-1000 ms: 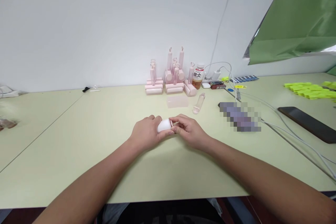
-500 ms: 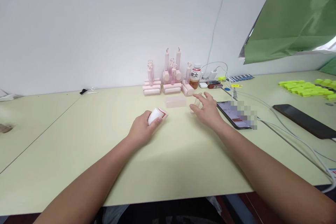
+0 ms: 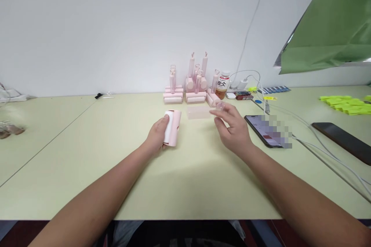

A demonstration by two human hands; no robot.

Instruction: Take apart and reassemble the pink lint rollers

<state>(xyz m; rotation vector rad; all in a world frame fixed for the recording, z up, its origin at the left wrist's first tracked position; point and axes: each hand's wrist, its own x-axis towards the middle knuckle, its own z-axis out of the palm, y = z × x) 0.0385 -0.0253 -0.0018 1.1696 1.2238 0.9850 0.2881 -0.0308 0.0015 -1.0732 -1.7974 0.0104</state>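
My left hand [image 3: 157, 133] is closed around a lint roller [image 3: 173, 128], a white roll in a pink holder, held upright above the table. To its right, my right hand [image 3: 233, 127] has its fingers curled around a small clear pinkish plastic piece [image 3: 220, 106]; most of that piece is hidden behind the fingers. A translucent pink cover [image 3: 198, 112] lies flat between the two hands. Behind it, several pink lint rollers [image 3: 196, 97] sit against the wall, and pink tubes with loops [image 3: 198, 83] stand among them.
Right of the rollers is a brown bottle with a white cap [image 3: 223, 85], near chargers and cables. A lit phone [image 3: 262, 131] and a dark phone [image 3: 342, 141] lie at the right. Beyond them are yellow-green pieces [image 3: 344, 104]. Clear-wrapped items [image 3: 11, 129] lie far left.
My left hand has turned the lint roller upright, showing its pink side. My right hand has drawn its fingers in around the clear piece. The view has shifted slightly.
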